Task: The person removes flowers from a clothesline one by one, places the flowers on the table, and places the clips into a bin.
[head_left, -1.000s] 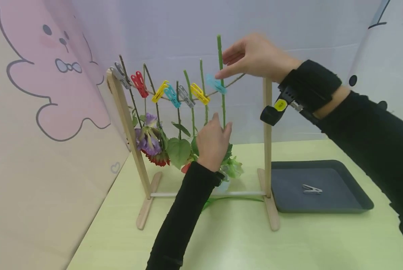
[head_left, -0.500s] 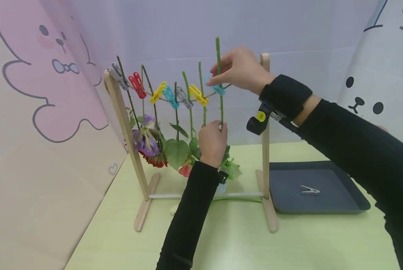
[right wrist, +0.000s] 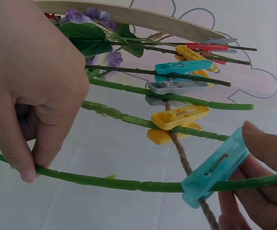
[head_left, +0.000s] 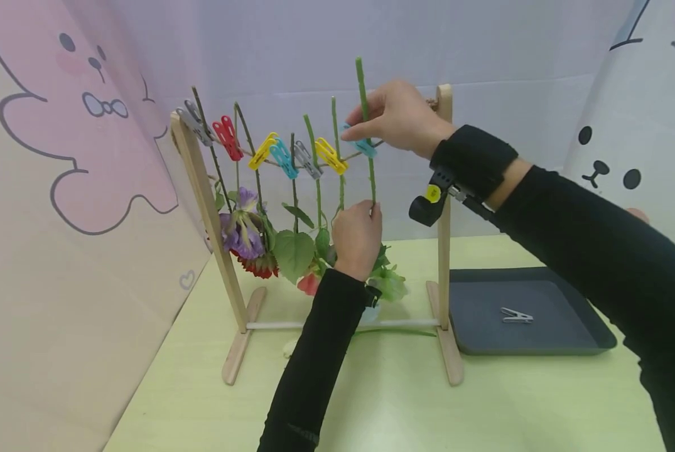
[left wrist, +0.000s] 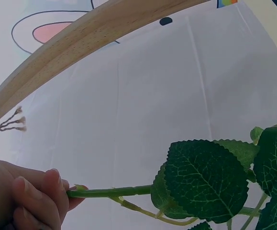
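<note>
Green stem (right wrist: 112, 183) stands nearly vertical against the twine (right wrist: 181, 155), nearest the right wooden post (head_left: 444, 257) in the head view, with a blue clip (right wrist: 215, 167) across both. Left hand (head_left: 356, 238) pinches the stem below; right hand (head_left: 399, 119) grips the clip's handle end between thumb and fingers. Recommended: steady the stem, confirm the clip takes in stem and twine together, then ease pressure gradually. Not verified: depth of bite, which is concealed. Lower end largely obscured by left hand; the left wrist view crops the leaves (left wrist: 205, 179).
</note>
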`<action>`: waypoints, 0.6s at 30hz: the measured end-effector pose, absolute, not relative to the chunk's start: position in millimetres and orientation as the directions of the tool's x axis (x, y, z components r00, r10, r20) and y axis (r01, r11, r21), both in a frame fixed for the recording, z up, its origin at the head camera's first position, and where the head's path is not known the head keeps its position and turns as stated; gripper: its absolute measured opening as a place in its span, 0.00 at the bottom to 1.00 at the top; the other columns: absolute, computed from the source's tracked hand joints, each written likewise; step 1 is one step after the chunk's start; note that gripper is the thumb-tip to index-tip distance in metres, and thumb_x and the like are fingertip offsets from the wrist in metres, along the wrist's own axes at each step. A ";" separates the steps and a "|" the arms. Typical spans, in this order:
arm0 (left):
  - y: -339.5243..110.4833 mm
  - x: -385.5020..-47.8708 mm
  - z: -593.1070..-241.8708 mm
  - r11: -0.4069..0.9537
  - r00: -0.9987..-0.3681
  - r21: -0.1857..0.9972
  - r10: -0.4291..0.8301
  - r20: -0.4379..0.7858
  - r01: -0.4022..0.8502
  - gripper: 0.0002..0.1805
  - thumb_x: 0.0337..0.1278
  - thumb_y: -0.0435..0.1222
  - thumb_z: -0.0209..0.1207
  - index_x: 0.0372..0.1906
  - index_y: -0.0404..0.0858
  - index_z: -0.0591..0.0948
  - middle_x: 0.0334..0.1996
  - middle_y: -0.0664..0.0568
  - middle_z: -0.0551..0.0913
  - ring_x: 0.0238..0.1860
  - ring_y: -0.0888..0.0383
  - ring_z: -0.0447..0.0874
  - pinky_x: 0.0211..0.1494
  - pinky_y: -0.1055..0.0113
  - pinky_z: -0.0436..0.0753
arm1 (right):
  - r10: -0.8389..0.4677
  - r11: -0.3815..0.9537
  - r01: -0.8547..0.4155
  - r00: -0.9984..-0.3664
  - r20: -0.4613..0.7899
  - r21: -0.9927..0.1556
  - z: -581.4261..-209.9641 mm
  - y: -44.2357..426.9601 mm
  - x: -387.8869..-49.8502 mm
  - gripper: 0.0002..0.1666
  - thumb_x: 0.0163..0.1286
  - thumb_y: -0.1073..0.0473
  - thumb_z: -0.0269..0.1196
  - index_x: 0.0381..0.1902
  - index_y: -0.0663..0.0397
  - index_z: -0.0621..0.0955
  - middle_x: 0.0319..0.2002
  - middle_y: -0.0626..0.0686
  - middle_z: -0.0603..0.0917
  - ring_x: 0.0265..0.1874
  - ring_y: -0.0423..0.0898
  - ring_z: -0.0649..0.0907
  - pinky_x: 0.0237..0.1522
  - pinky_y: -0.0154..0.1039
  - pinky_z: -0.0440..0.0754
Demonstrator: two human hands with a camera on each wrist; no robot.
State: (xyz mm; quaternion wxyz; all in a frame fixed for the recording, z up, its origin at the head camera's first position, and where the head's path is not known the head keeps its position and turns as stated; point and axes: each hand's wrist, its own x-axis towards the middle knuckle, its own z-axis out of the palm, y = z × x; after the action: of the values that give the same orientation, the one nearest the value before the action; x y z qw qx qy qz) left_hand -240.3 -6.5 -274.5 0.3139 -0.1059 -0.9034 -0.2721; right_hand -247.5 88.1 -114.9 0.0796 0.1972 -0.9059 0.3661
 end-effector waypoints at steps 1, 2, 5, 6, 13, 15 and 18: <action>-6.0 -239.8 -274.4 0.831 -0.781 0.424 0.022 0.624 0.361 0.14 0.67 0.39 0.49 0.38 0.38 0.84 0.26 0.49 0.85 0.20 0.56 0.78 0.25 0.68 0.73 | -0.302 0.647 -0.431 -0.902 0.307 -0.629 -116.7 88.0 -247.9 0.19 0.62 0.52 0.62 0.46 0.58 0.80 0.47 0.58 0.80 0.47 0.50 0.75 0.54 0.42 0.69; -5.6 -239.6 -274.3 0.831 -0.783 0.425 0.021 0.622 0.360 0.14 0.67 0.39 0.49 0.38 0.38 0.84 0.25 0.49 0.84 0.19 0.57 0.77 0.24 0.68 0.73 | -0.304 0.637 -0.448 -0.894 0.330 -0.627 -118.7 87.7 -248.5 0.18 0.62 0.53 0.62 0.46 0.59 0.80 0.46 0.59 0.80 0.47 0.50 0.75 0.53 0.42 0.70; -5.7 -239.2 -274.5 0.826 -0.783 0.427 0.028 0.621 0.367 0.14 0.67 0.39 0.48 0.38 0.38 0.83 0.23 0.49 0.83 0.18 0.57 0.76 0.23 0.69 0.70 | -0.301 0.609 -0.495 -0.867 0.398 -0.620 -124.6 86.1 -249.9 0.16 0.64 0.55 0.61 0.44 0.61 0.80 0.45 0.60 0.80 0.44 0.51 0.76 0.50 0.42 0.71; -6.0 -239.3 -274.6 0.826 -0.784 0.426 0.032 0.619 0.370 0.15 0.68 0.39 0.47 0.37 0.38 0.83 0.22 0.49 0.82 0.18 0.57 0.75 0.23 0.70 0.68 | -0.295 0.599 -0.506 -0.860 0.415 -0.621 -126.3 85.6 -250.2 0.16 0.64 0.55 0.61 0.44 0.61 0.80 0.44 0.59 0.79 0.44 0.51 0.76 0.49 0.41 0.71; -7.3 -239.4 -275.1 0.824 -0.777 0.410 0.057 0.626 0.391 0.15 0.68 0.39 0.47 0.31 0.39 0.82 0.17 0.49 0.77 0.17 0.56 0.72 0.22 0.71 0.61 | -0.253 0.560 -0.538 -0.835 0.488 -0.630 -134.3 82.7 -251.6 0.13 0.64 0.57 0.61 0.41 0.62 0.80 0.43 0.59 0.79 0.47 0.51 0.75 0.50 0.42 0.69; -7.0 -238.9 -275.2 0.820 -0.777 0.413 0.061 0.626 0.397 0.15 0.67 0.39 0.48 0.30 0.39 0.82 0.15 0.50 0.75 0.16 0.57 0.71 0.22 0.72 0.59 | -0.243 0.547 -0.545 -0.830 0.503 -0.635 -135.6 81.3 -252.3 0.13 0.64 0.57 0.61 0.40 0.62 0.81 0.42 0.59 0.79 0.47 0.51 0.74 0.50 0.43 0.69; -5.5 -237.2 -275.5 0.812 -0.781 0.420 0.069 0.621 0.406 0.16 0.67 0.38 0.48 0.25 0.39 0.80 0.12 0.52 0.69 0.14 0.59 0.65 0.21 0.73 0.55 | -0.224 0.521 -0.556 -0.821 0.525 -0.648 -135.8 79.7 -253.0 0.12 0.64 0.57 0.61 0.39 0.62 0.81 0.40 0.59 0.79 0.46 0.50 0.74 0.50 0.42 0.67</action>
State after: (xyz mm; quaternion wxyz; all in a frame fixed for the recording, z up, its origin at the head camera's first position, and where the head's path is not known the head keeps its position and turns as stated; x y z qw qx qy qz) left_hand -237.2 -5.5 -275.5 0.3036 -0.1316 -0.9021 -0.2770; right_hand -253.0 79.7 -135.8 0.1920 0.2290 -0.8507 0.4324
